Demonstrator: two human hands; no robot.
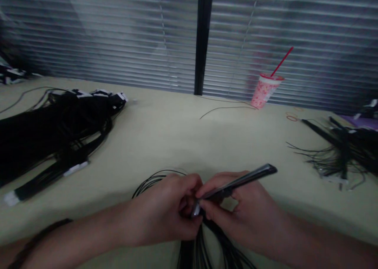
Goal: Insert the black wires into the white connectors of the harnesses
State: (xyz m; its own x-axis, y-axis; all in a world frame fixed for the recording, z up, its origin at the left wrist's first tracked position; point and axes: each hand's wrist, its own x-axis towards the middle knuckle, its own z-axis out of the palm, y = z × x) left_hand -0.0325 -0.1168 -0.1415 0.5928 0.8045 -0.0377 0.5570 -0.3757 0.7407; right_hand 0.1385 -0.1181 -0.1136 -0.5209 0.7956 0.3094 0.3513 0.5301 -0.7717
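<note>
dark, thin tool point(251, 178) held by right hand point(246, 216) | black wires point(186, 253) pinched by left hand point(165, 212) | pink cup point(265, 93) seen on desk point(165, 131)

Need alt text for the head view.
A left hand and right hand meet at black wires, the right gripping a slim tool. Dark wire bundles lie left and right on the pale table; a pink cup stands before blinds.

Bare left hand point(165, 212) plus bare right hand point(251, 212): 2. Slim, shiny silver-and-black handheld tool point(248, 178): 1. Pink-and-white patterned cup point(265, 91): 1. Straight red straw point(282, 61): 1. Bundles of thin black wire point(38, 133): at least 3; overlap prevents exact count. Thin orange-red rings point(291, 121): at least 2.
</note>
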